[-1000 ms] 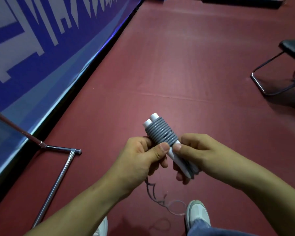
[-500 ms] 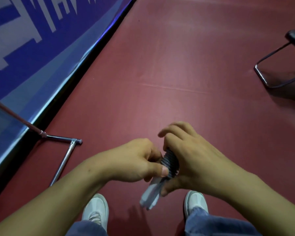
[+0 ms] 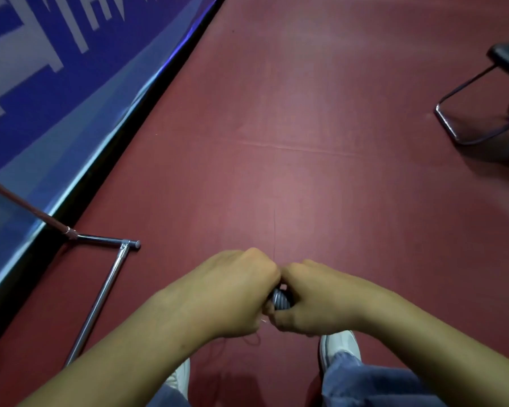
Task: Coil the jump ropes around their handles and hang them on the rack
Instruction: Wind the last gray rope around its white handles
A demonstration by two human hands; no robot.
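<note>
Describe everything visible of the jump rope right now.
The jump rope is mostly hidden. Only a small patch of tight grey coils, plastic-looking, shows in the gap between the left hand and the right hand, both curled around it above the red floor. What looks like a thin loose strand dangles below the hands. The handles cannot be seen.

Bare forearms (image 3: 441, 345), blue denim jeans (image 3: 373, 383), white sneakers (image 3: 340, 345).

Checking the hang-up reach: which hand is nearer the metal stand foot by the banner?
Left. The left hand sits toward the metal stand foot; the right hand lies beyond it, farther away.
</note>
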